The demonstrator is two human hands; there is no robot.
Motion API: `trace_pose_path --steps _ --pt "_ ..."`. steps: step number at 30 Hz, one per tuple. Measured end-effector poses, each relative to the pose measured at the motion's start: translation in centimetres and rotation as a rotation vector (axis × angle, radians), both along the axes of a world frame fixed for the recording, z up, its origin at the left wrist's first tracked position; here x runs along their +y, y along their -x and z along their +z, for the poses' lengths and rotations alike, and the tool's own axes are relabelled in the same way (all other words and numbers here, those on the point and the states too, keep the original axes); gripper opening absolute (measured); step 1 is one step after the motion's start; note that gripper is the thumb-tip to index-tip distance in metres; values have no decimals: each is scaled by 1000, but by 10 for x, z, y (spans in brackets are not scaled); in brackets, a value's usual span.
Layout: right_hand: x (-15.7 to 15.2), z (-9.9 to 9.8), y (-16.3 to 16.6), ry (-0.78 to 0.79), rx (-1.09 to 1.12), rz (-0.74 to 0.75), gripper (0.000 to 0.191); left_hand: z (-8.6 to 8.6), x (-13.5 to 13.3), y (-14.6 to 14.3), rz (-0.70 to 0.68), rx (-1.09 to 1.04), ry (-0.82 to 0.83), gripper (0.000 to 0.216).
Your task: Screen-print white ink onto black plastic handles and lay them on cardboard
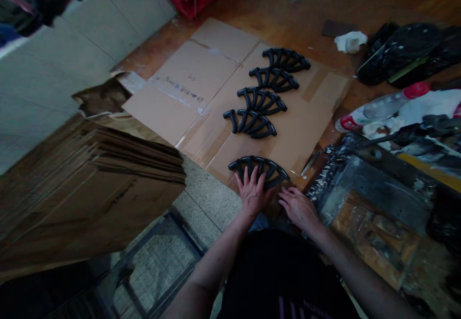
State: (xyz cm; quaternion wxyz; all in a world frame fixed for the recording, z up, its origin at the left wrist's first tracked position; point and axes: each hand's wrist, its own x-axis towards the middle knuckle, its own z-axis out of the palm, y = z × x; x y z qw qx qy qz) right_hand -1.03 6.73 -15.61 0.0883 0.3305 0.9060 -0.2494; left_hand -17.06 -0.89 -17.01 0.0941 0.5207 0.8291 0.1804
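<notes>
Hands work low in dim light: the left hand (253, 190) lies spread flat on a black fan-shaped ribbed plastic piece (260, 170), hiding its lower edge; the right hand (297, 207) rests open beside it, gripping nothing. Four matching black pieces (265, 79) line the flattened brown cardboard sheet (201, 79) on the floor. Stacked cardboard (90, 175) rises left; a paint-smeared bench (378, 199) is cut off right.
</notes>
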Motion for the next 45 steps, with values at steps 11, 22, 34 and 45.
trace_pose_path --steps 11,22,34,45 --pt "-4 -15 -5 -39 31 -30 30 -4 -1 1 -21 53 16 52" --pt "-5 -31 -13 -42 36 -42 33 -7 -3 6 -48 43 -9 51" --pt "-6 -27 -9 -47 34 -64 32 -12 -6 17 -85 57 -24 52" --pt "-9 -30 -11 -13 85 -154 32 -15 -7 38 -124 74 -44 51"
